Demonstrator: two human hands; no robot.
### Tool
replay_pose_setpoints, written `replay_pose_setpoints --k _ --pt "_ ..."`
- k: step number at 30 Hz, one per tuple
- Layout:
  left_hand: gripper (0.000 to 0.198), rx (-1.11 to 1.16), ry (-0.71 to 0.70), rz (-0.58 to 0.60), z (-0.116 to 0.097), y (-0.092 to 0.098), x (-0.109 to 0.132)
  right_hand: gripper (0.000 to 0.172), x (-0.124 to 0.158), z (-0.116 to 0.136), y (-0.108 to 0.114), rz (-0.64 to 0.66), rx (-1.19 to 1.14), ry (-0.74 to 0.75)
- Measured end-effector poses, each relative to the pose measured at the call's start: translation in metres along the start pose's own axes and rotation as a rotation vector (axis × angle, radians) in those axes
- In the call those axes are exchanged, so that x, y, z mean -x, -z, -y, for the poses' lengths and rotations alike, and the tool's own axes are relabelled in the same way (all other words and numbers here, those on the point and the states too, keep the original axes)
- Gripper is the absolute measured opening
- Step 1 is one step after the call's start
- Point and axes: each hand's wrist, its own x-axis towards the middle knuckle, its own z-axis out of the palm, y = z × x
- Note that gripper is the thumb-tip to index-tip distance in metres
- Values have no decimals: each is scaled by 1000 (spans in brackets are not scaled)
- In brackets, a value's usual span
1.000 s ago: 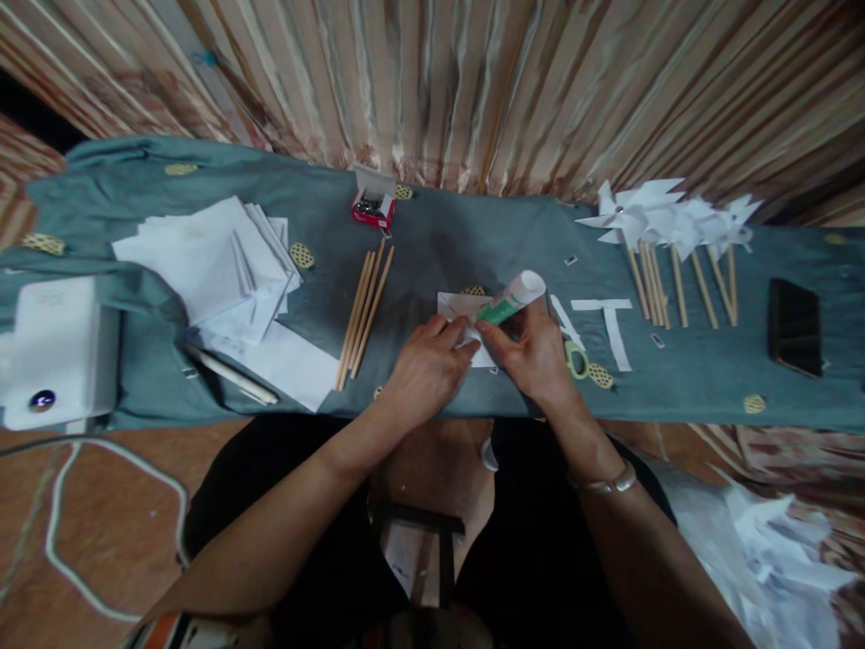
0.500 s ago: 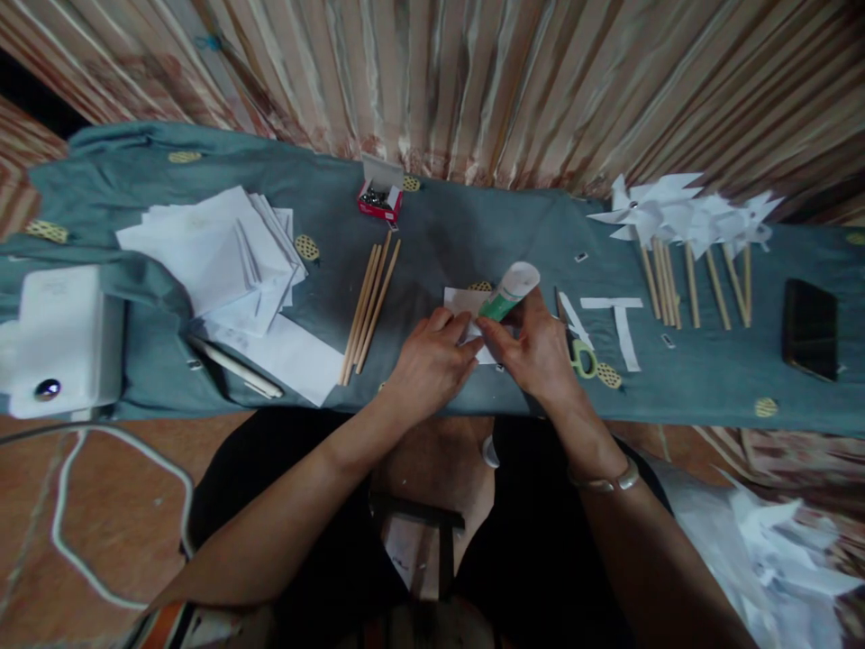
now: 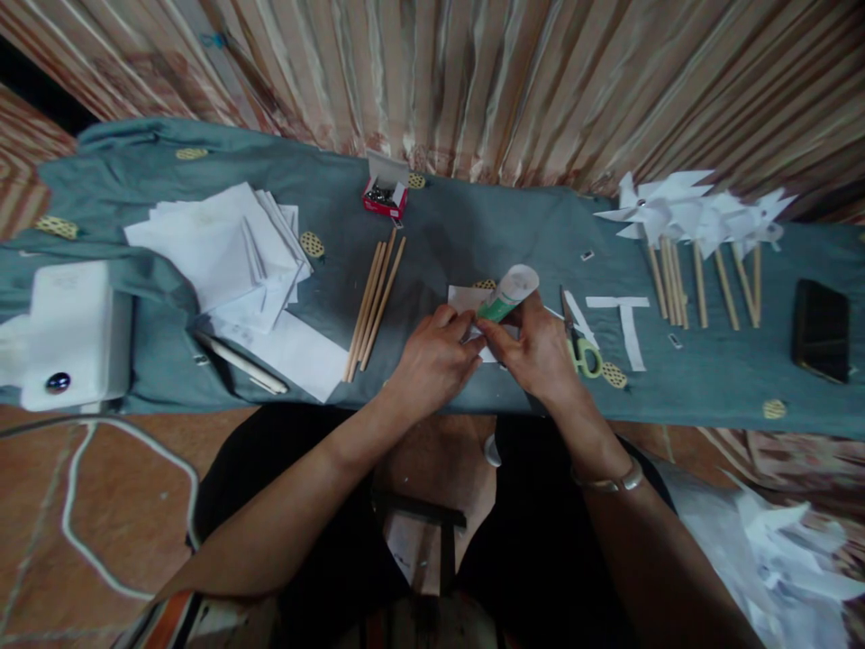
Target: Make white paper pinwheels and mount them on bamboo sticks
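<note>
Close to the table's front edge, my right hand (image 3: 537, 351) is closed round a white-and-green glue bottle (image 3: 504, 293). The bottle leans with its round white end up, and its lower end is hidden by my fingers. Under it lies a small piece of white paper (image 3: 463, 296), partly covered by both hands. My left hand (image 3: 436, 356) has its fingers bent and pressed on this paper, its fingertips close to the bottle's lower end. Just right of my right hand lie green-handled scissors (image 3: 587, 358) and white paper strips (image 3: 630, 333).
Left of my hands are several wooden sticks (image 3: 371, 306), stacked white paper (image 3: 216, 243), a pen (image 3: 247, 362) and a white device (image 3: 74, 333). A red box (image 3: 385, 196) of small metal pieces stands behind. Rightward lie paper pinwheels (image 3: 696, 216) and a phone (image 3: 821, 329).
The view has shifted slightly, so the table's things appear a little further right. Both hands stay at the paper, and the bottle is tilted slightly lower.
</note>
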Motion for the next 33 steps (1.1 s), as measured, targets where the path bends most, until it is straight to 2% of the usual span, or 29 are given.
replay_pose_setpoints --k 12,15,22,25,27,33 --pt "30 -26 -4 -24 1 -2 0 35 4 0 4 39 -22 13" --pt "31 -19 -9 -28 1 -2 1 34 2 -4 3 15 -109 -19" --pt "30 -16 -6 -12 1 -1 1 33 -7 -14 -2 -60 -469 -137" --pt "30 -17 0 -3 1 -1 1 33 -9 -15 -1 -77 -531 -150" --pt "30 -11 2 -7 1 -1 0 31 -9 -14 0 -90 -489 -136" --pt "29 -4 -5 -23 1 -2 0 34 -6 -9 7 -88 -148 -63"
